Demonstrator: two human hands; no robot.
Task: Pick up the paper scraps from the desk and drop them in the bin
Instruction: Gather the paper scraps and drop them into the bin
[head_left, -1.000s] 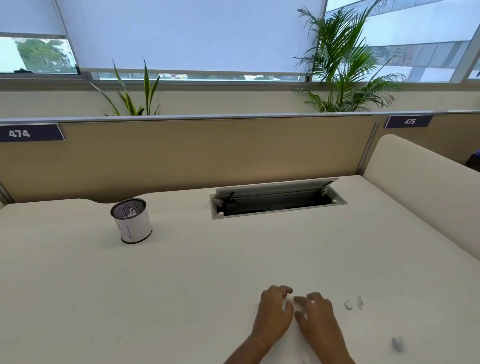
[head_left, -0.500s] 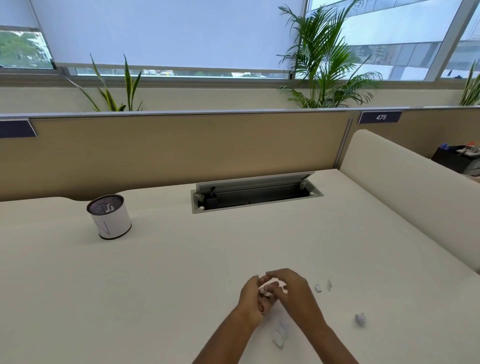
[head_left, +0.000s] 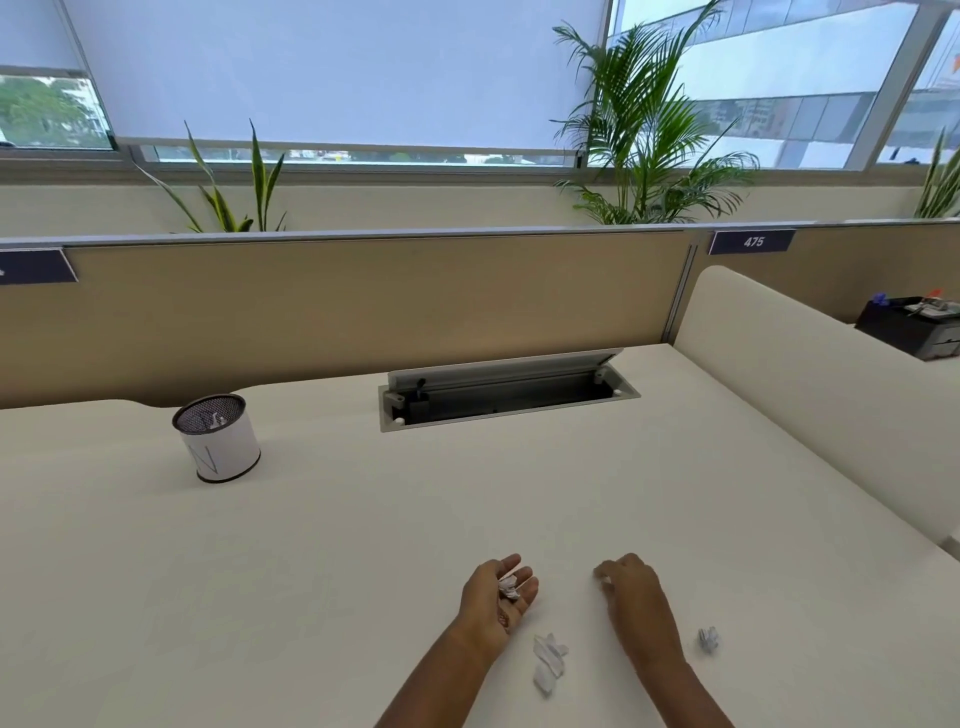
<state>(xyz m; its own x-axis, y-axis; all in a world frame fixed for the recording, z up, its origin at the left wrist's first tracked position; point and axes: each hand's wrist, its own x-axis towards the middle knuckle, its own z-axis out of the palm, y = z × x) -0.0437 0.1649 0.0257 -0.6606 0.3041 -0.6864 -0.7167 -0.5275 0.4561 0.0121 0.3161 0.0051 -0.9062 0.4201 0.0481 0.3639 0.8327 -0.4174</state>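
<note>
My left hand (head_left: 498, 597) lies palm up on the white desk (head_left: 363, 545) and cups crumpled white paper scraps (head_left: 510, 588) in its fingers. To its right, my right hand (head_left: 631, 592) is palm down with curled fingers, and its fingertips pinch a small white scrap (head_left: 605, 583) at the desk surface. A cluster of torn scraps (head_left: 548, 662) lies between my forearms. One crumpled scrap (head_left: 708, 639) sits to the right of my right wrist. The bin (head_left: 215, 439), a small mesh cup wrapped in white paper, stands at the far left with scraps inside.
An open cable hatch (head_left: 509, 392) is sunk into the desk at the back centre. A tan partition (head_left: 363, 306) closes the far side, and a cream divider (head_left: 810, 395) runs along the right. A black printer (head_left: 914, 327) sits beyond the divider.
My hands were together over the scraps; now they have parted. The left hand has turned palm up with scraps in it, and the right has moved right onto the small scraps.
</note>
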